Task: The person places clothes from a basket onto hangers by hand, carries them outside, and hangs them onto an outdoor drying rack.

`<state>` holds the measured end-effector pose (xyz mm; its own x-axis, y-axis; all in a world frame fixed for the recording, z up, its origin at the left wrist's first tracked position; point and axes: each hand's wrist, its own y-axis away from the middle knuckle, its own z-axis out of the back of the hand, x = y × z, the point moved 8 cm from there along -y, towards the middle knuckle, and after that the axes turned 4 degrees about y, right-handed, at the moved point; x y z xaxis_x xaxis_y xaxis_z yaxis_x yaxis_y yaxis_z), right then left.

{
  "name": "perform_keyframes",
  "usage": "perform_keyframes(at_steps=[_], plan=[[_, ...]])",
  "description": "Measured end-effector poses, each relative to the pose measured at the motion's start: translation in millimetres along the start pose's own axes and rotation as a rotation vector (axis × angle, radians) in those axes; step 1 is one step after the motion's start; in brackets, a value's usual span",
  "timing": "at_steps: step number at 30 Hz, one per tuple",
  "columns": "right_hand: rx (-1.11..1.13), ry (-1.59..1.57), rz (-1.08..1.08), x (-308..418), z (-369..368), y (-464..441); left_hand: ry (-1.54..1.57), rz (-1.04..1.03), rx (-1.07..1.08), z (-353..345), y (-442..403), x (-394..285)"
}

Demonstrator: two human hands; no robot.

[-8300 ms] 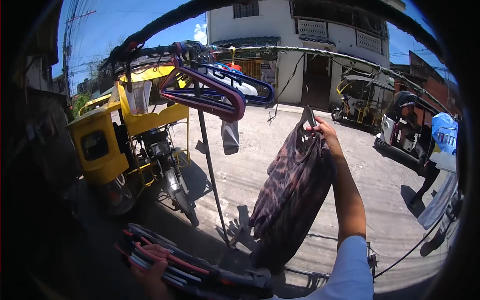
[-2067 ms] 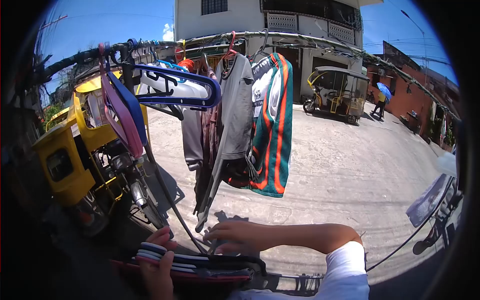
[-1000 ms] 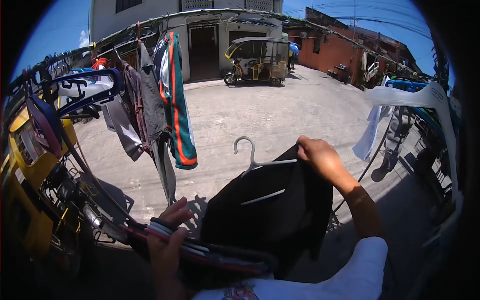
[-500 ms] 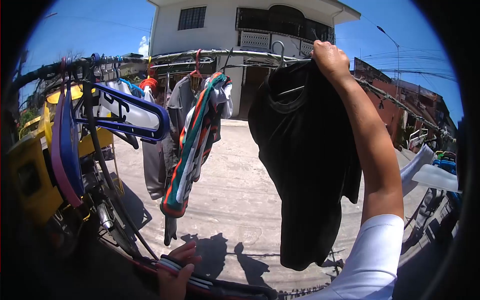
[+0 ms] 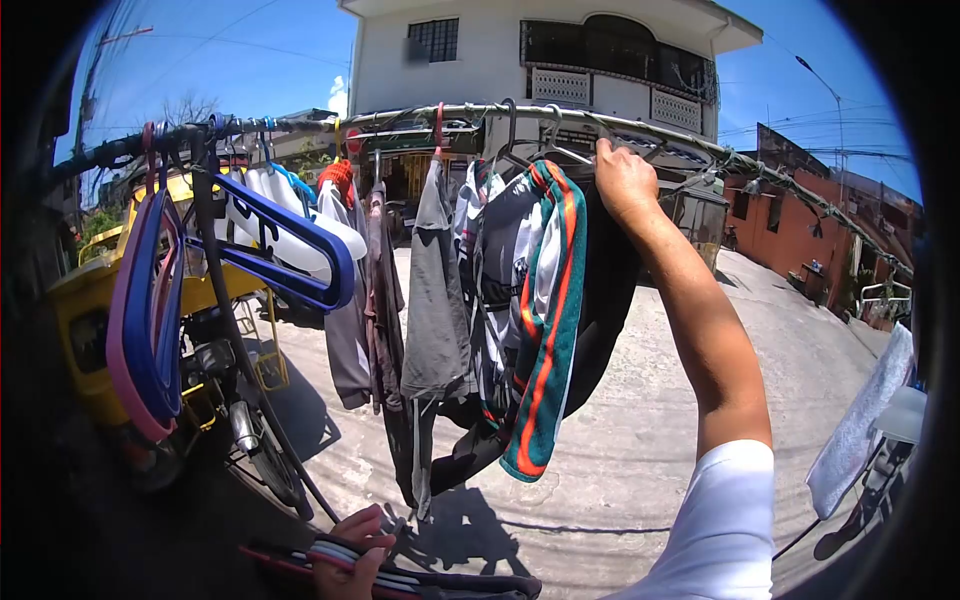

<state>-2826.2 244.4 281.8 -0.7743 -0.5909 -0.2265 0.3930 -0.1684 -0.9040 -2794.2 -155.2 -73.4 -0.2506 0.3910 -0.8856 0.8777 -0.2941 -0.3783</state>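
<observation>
My right hand (image 5: 626,185) is raised to the pole, its fingers closed at the top corner of a black garment (image 5: 608,265). This garment hangs from a pale hanger (image 5: 554,125), partly hidden behind a green, orange and white garment (image 5: 548,340). Low in front, my left hand (image 5: 352,553) is closed around a folded dark garment (image 5: 440,583) with red and white stripes. A grey garment (image 5: 436,320) and a darker one (image 5: 383,310) hang to the left of the green one.
A horizontal pole (image 5: 650,130) crosses the view. Blue hangers (image 5: 285,235) and a pink hanger (image 5: 130,370) hang at its left. A yellow vehicle (image 5: 90,345) stands at the left, a white towel (image 5: 862,425) hangs at the right, and a white building (image 5: 490,65) rises behind.
My right hand has moved the black garment left along the pole, against the green and orange one. The hung clothes now face differently. My left hand still holds the striped garment.
</observation>
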Motion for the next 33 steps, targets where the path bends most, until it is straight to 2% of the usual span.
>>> perform_keyframes(at_steps=[2,4,5,7,8,10,11,12,13,15,17,18,19,21,23,25,27,28,29,31,33], plan=[[-0.041,0.004,-0.003,1,13,23,-0.011,-0.012,-0.005,-1,1,0],[-0.528,0.016,0.197,9,76,66,-0.058,-0.039,-0.014,-1,4,-10],[-0.589,-0.174,0.290,14,106,96,-0.061,-0.024,-0.003,-2,7,-13],[-0.510,-0.717,0.494,28,148,170,-0.057,-0.077,-0.032,2,14,-24],[-0.291,-0.943,0.639,46,154,218,-0.074,-0.072,-0.028,3,19,-29],[0.256,-1.187,0.853,94,167,328,-0.051,-0.092,-0.014,3,28,-39],[0.479,-1.286,0.841,115,173,378,-0.023,-0.116,-0.011,4,36,-45],[0.828,-1.348,0.886,132,171,435,-0.030,-0.094,0.021,3,45,-48],[1.153,-1.508,0.697,135,178,460,-0.036,-0.082,0.027,4,55,-53],[1.182,-1.515,0.671,133,198,480,-0.074,-0.088,0.064,5,77,-64],[1.396,-1.500,0.604,126,219,498,-0.055,-0.064,0.082,9,99,-73],[1.526,-1.601,0.519,126,218,519,-0.018,-0.036,0.133,8,109,-75],[1.538,-1.604,0.501,119,231,523,0.020,-0.006,0.184,7,118,-77],[1.783,-1.652,0.269,101,250,529,0.045,0.012,0.255,3,132,-84],[1.842,-1.657,0.109,85,255,534,0.057,-0.034,0.315,-5,144,-100],[1.788,-1.566,0.048,63,259,520,0.059,-0.003,0.347,-4,152,-103],[1.468,-1.375,0.253,46,252,503,0.035,0.048,0.454,-12,160,-101],[1.292,-1.098,0.373,34,254,489,0.111,0.130,0.469,-13,164,-94],[1.288,-1.095,0.370,29,260,480,0.113,0.126,0.473,-14,165,-94],[1.036,-0.834,0.453,13,268,454,0.144,0.205,0.501,-20,164,-87],[1.001,-0.793,0.453,5,274,432,0.152,0.222,0.519,-26,160,-85]])
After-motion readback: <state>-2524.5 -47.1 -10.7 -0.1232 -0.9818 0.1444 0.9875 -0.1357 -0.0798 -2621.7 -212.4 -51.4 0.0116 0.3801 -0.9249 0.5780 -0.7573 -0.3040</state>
